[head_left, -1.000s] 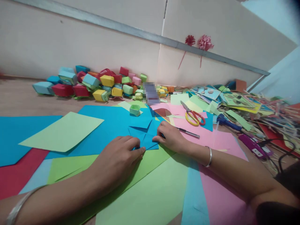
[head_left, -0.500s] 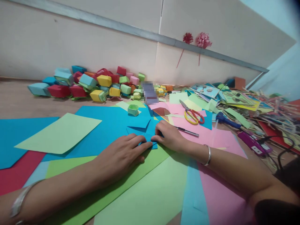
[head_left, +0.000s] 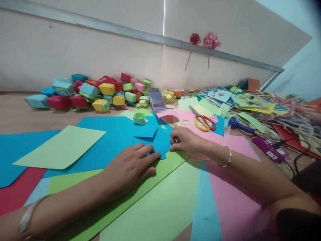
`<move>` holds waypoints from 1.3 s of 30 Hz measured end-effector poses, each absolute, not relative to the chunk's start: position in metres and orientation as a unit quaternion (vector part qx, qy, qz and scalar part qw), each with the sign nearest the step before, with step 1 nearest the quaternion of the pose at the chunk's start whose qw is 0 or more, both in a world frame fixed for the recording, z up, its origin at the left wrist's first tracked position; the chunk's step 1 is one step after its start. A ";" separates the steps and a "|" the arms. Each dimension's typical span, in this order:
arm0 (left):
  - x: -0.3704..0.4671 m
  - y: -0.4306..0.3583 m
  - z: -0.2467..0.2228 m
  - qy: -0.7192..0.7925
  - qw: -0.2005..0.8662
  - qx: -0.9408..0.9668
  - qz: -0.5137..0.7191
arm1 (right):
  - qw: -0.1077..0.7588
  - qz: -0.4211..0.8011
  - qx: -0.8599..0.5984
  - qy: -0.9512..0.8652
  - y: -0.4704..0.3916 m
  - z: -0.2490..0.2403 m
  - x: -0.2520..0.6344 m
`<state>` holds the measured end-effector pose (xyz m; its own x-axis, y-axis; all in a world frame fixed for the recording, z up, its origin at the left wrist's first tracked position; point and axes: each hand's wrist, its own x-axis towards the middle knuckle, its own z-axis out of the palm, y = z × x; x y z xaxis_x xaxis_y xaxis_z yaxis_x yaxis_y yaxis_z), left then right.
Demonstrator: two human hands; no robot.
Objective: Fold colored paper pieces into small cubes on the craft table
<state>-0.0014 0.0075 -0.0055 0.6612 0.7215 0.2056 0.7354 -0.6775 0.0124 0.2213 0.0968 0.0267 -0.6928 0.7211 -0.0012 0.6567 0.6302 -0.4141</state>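
Note:
My left hand (head_left: 135, 162) holds a small folded piece of blue paper (head_left: 163, 156) down under its fingertips, with the thumb lying apart. Most of that piece is hidden by the fingers. To its right, my right hand (head_left: 184, 139) is closed in a pinch just above the edge of the large blue sheet (head_left: 112, 130); a dark spot shows between its fingers, but I cannot make out what they hold. Another folded blue piece (head_left: 147, 134) stands just beyond my left hand. Behind it is a small open green paper box (head_left: 139, 118).
Red-and-yellow-handled scissors (head_left: 204, 123) lie on pink paper. Farther right are a blue glue gun (head_left: 242, 126) and a purple power strip (head_left: 267, 149) with cables. Colourful paper boxes (head_left: 85, 92) are piled along the wall. A pale green sheet (head_left: 62, 147) lies at left.
My right hand has moved away from the folded blue paper to the right, and the craft knife that lay there is now out of sight. My left hand stays on the paper.

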 end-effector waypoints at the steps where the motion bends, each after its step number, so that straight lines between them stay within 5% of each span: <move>1: 0.000 0.009 -0.007 -0.402 0.036 -0.909 -0.104 | 0.081 0.197 -0.383 -0.899 0.097 0.028 0.222; 22: -0.031 0.009 0.005 -0.346 -0.072 -0.923 -0.153 | 0.082 0.230 -0.388 -0.889 0.096 0.027 0.223; 30: -0.020 0.008 -0.012 -0.382 0.059 -0.906 -0.174 | 0.167 0.238 -0.298 -0.909 0.096 0.028 0.230; 39: -0.024 0.013 -0.008 -0.445 0.079 -0.882 -0.137 | 0.184 -0.064 -0.233 -0.953 0.116 -0.001 0.240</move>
